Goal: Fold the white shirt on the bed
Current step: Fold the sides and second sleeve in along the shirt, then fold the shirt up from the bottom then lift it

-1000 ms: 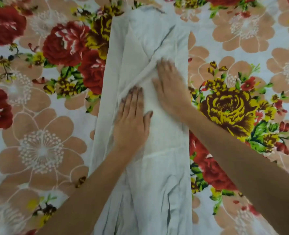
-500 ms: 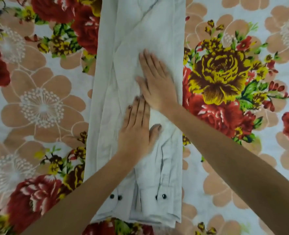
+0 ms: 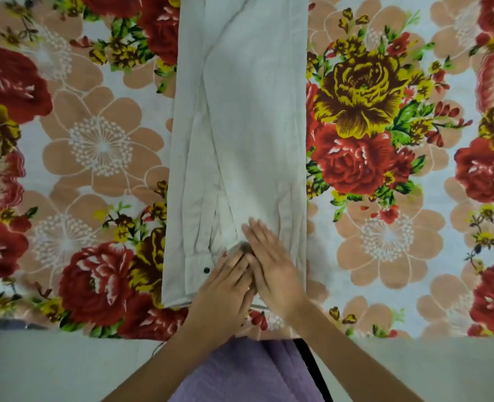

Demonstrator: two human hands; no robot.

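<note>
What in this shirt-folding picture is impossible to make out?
Head view: the shirt has its far end cut off by the top edge.
Head view: much of its near end is hidden under the left hand and right hand.
Head view: the left hand's fingertips are blurred; pinching or pressing, unclear.

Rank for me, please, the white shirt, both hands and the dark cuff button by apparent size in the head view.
1. white shirt, by far the largest.
2. right hand and left hand: alike and overlapping, so unranked.
3. dark cuff button, the smallest.
</note>
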